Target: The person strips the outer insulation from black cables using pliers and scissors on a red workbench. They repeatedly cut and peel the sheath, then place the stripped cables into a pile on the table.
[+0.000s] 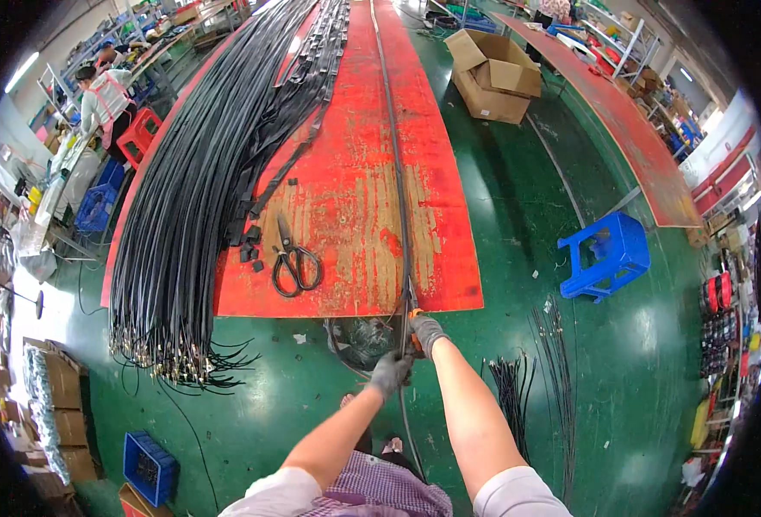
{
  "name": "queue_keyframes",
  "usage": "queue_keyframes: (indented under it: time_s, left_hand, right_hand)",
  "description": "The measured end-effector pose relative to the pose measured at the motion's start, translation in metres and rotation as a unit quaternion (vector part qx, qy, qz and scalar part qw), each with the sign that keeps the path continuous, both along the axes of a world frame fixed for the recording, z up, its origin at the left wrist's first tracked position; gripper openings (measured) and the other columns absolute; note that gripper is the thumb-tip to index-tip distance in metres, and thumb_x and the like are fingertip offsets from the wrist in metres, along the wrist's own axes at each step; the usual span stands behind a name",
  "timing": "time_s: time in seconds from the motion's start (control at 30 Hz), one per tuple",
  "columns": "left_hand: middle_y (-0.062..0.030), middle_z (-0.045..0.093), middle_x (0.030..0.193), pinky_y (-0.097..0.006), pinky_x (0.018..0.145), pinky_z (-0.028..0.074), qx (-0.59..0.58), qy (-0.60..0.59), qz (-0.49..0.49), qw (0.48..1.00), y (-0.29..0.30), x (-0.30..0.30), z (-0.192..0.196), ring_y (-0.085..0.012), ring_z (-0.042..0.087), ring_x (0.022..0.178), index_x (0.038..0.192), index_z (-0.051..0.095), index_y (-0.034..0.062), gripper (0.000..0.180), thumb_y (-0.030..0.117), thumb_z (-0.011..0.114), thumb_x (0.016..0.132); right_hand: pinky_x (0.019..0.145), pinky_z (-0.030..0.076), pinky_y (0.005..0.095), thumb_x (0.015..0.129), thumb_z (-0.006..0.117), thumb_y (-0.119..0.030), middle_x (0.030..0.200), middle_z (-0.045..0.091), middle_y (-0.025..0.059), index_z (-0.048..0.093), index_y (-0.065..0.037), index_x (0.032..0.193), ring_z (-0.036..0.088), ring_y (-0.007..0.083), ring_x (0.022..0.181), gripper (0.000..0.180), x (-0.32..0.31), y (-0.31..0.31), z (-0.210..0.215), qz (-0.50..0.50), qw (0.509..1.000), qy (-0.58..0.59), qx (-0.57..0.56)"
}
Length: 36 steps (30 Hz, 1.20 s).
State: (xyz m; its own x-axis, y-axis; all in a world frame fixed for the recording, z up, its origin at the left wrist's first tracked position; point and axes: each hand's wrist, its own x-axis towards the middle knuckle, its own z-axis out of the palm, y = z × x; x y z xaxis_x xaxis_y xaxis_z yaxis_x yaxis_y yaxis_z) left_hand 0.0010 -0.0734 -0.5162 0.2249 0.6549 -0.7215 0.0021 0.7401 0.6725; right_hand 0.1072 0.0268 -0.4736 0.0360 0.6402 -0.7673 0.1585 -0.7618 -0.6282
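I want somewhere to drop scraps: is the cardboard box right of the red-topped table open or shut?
Open. On the cardboard box, the flaps splay outward.

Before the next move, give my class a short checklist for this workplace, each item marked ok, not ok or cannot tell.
1. Left hand and right hand gloved: ok, both are.
2. Both hands at the cable: ok, on the near side of the table's edge.
3. Firm grip: cannot tell, the fingers are too blurred.
4. Scissors apart from the cable: ok, lying left of it on the table.
5. No loose wires on the floor: not ok, several lie to the right.
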Motion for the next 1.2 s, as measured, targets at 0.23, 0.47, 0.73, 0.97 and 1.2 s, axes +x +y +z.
queue_keyframes:
  time_s: [0.23, 0.47, 0.73, 0.97, 1.2]
  left_hand:
    - [-0.0092, 0.055, 0.066, -0.033, 0.052, 0.042, 0.22, 0.056, -0.371, 0.9, -0.103, -0.014, -0.086, -0.0191, 0.053, 0.055, 0.084, 0.053, 0.0056, 0.03, 0.034, 0.045, 0.079]
    - [-0.0047, 0.055, 0.07, -0.03, 0.052, 0.042, -0.105, -0.006, -0.077, 0.991, -0.261, 0.022, -0.188, -0.0169, 0.051, 0.056, 0.087, 0.053, 0.0066, 0.019, 0.022, 0.051, 0.076]
    - [-0.0069, 0.057, 0.08, -0.03, 0.053, 0.045, -0.012, 0.175, -0.224, 0.959, -0.218, -0.008, -0.106, -0.0182, 0.055, 0.064, 0.095, 0.052, 0.0071, 0.025, 0.02, 0.051, 0.074]
    - [-0.0079, 0.059, 0.084, -0.03, 0.052, 0.047, 0.241, 0.1, -0.215, 0.941, -0.015, -0.035, -0.003, -0.0183, 0.057, 0.066, 0.1, 0.052, 0.0075, 0.03, 0.021, 0.053, 0.073]
    - [-0.0062, 0.059, 0.071, -0.032, 0.058, 0.046, 0.095, 0.062, -0.266, 0.957, -0.086, -0.027, -0.01, -0.0175, 0.056, 0.062, 0.092, 0.055, 0.0056, 0.019, 0.017, 0.055, 0.077]
  right_hand:
    - [0.038, 0.04, 0.0375, 0.068, 0.048, -0.02, 0.053, 0.049, 0.009, 0.049, -0.007, 0.067, 0.048, 0.0227, 0.04, 0.012, 0.005, 0.002, 0.001, 0.067, 0.996, -0.012, -0.051]
    - [0.035, 0.038, 0.0345, 0.065, 0.05, -0.015, 0.05, 0.044, 0.0048, 0.045, -0.009, 0.066, 0.043, 0.0176, 0.038, 0.008, 0.001, -0.003, 0.023, -0.016, 0.992, 0.038, -0.116]
    - [0.037, 0.038, 0.0376, 0.067, 0.049, -0.02, 0.055, 0.045, 0.0046, 0.045, -0.011, 0.065, 0.044, 0.0198, 0.042, 0.011, -0.005, -0.003, 0.041, -0.022, 0.995, 0.005, -0.101]
    - [0.041, 0.042, 0.0434, 0.065, 0.051, -0.014, 0.058, 0.045, 0.0117, 0.043, -0.007, 0.07, 0.046, 0.0265, 0.045, 0.012, 0.002, 0.004, 0.021, -0.03, 0.992, 0.041, -0.114]
    - [0.037, 0.038, 0.0404, 0.063, 0.052, -0.017, 0.051, 0.044, 0.0084, 0.044, -0.009, 0.061, 0.044, 0.0246, 0.04, 0.011, 0.003, 0.001, 0.01, -0.063, 0.986, 0.067, -0.136]
